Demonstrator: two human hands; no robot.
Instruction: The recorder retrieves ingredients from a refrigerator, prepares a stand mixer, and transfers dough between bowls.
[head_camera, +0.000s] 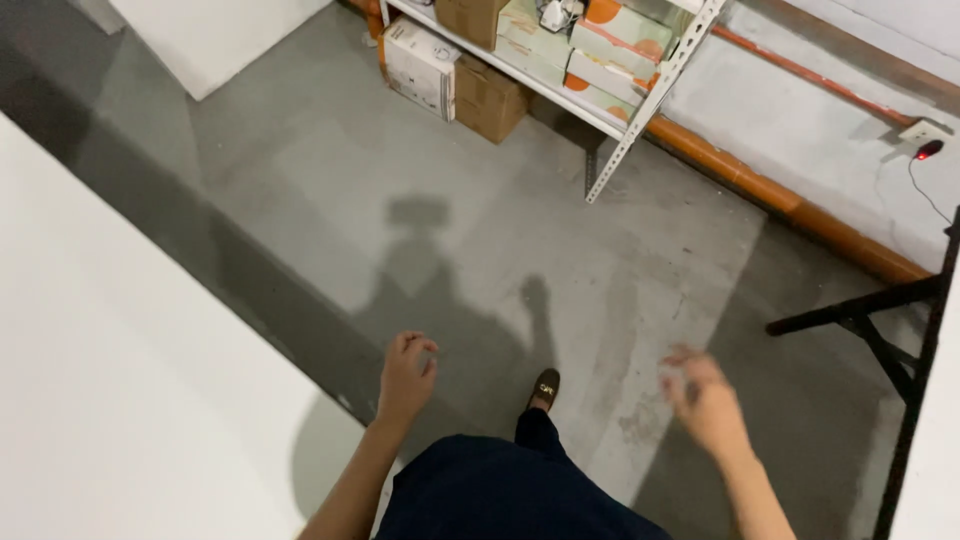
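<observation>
Fingers (418, 347) of the left hand (405, 378) are curling loosely inward, gripping nothing; those of the right hand (708, 400) are spreading half open and blurring, also holding nothing.

Item 1: both hands are hanging in the air over the grey concrete floor (480, 230), left hand near the edge of a white tabletop (130, 400) at near left, right hand well apart from it at near right. Neither is touching any object.

Item 2: one brown shoe (545, 386) is showing between the hands, below dark trousers (500, 490).

Item 3: a white metal shelf rack (650, 100) is standing at far centre, carrying orange-and-green cartons (610, 40); cardboard boxes (470, 85) are sitting on the floor beneath it.

Item 4: an orange pipe (800, 205) is running along the far right wall; a black stand leg (860, 315) is reaching in from the right.

Handling note, as a judgement: with the walking seemingly under way, stepping well means keeping clear of the stand leg and the tabletop edge, hands free for balance.
</observation>
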